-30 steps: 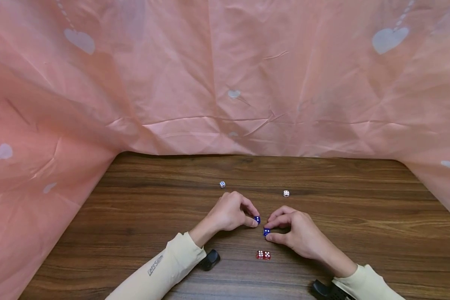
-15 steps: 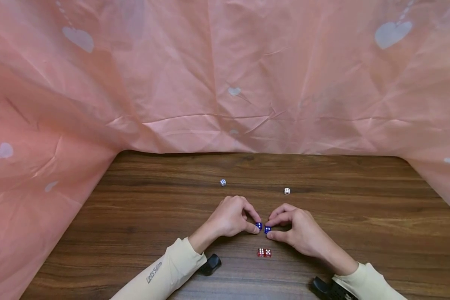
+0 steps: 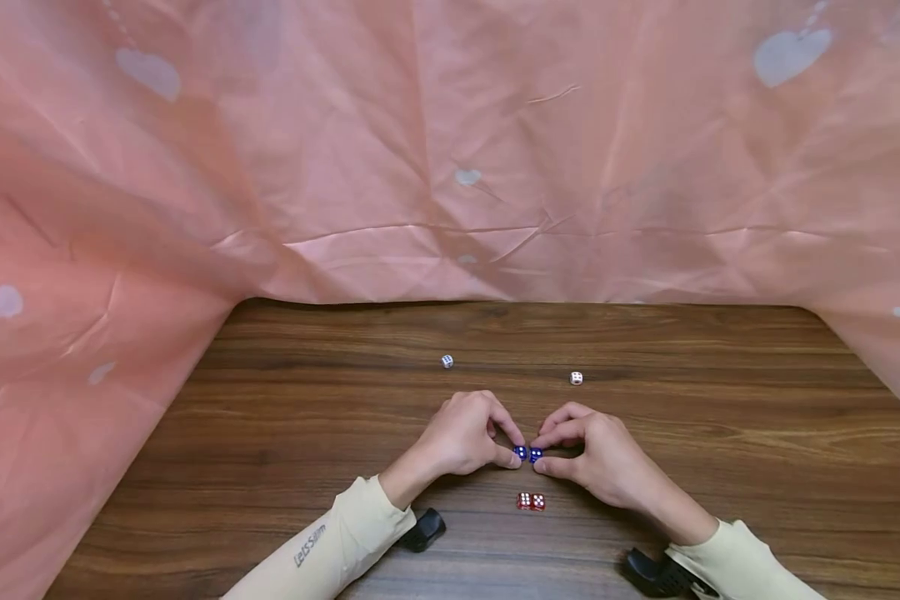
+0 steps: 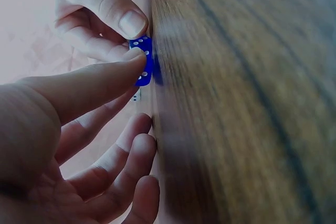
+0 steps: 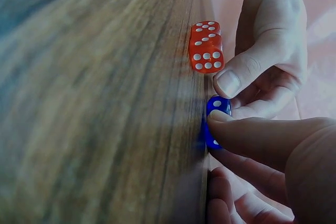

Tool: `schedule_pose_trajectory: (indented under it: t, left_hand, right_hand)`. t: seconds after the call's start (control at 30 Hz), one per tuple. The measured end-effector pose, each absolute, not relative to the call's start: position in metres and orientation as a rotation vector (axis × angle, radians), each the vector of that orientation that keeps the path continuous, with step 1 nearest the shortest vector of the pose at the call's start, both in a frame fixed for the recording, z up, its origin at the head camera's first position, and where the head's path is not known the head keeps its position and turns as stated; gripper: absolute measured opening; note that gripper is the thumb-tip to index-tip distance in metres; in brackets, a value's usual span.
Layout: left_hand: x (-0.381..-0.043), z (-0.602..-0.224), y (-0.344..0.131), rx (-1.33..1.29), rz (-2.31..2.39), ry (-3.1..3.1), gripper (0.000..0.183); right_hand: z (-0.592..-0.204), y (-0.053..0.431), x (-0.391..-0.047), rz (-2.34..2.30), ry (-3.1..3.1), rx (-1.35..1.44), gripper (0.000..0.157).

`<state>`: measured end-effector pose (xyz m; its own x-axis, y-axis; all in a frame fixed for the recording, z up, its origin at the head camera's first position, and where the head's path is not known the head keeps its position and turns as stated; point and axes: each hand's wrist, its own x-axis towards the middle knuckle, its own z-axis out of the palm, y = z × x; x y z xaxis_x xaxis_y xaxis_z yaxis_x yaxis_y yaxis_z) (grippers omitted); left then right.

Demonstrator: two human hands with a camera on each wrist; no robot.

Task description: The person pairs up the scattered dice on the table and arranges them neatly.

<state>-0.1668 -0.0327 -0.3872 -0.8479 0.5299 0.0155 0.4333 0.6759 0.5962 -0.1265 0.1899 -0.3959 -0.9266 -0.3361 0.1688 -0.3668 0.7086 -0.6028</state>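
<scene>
My left hand (image 3: 465, 435) pinches a blue die (image 3: 521, 452) between thumb and fingertips at the middle of the table. Facing it, my right hand (image 3: 598, 457) pinches a second blue die (image 3: 536, 455). The two blue dice sit side by side, close together, with white pips up. In the left wrist view the left thumb covers much of its blue die (image 4: 147, 66). Just nearer than the hands, two red dice (image 3: 531, 501) stand in a row against each other. The right wrist view shows the red pair (image 5: 207, 59) on the wood beside the left thumb.
Beyond the hands lie two white dice, one with blue pips (image 3: 447, 361) at left and one (image 3: 576, 378) at right. The wood-grain table (image 3: 307, 375) is bordered by a pink curtain (image 3: 360, 167) at back and sides. Black wrist devices (image 3: 423, 531) sit under the sleeves.
The left hand has brought its blue die nearer and slightly right, level with the other. The right hand has shifted its die slightly away from me, and the gap between them has narrowed.
</scene>
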Motion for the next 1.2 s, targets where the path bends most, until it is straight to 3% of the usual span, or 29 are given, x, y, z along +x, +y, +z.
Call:
schedule_pose_trajectory:
  t: [1.2]
  left_hand:
    - [-0.1633, -0.3869, -0.0300, 0.796, 0.825, 2.781, 0.022]
  right_hand:
    - [-0.3962, 0.1909, -0.1270, 1.003, -2.837, 0.644, 0.020]
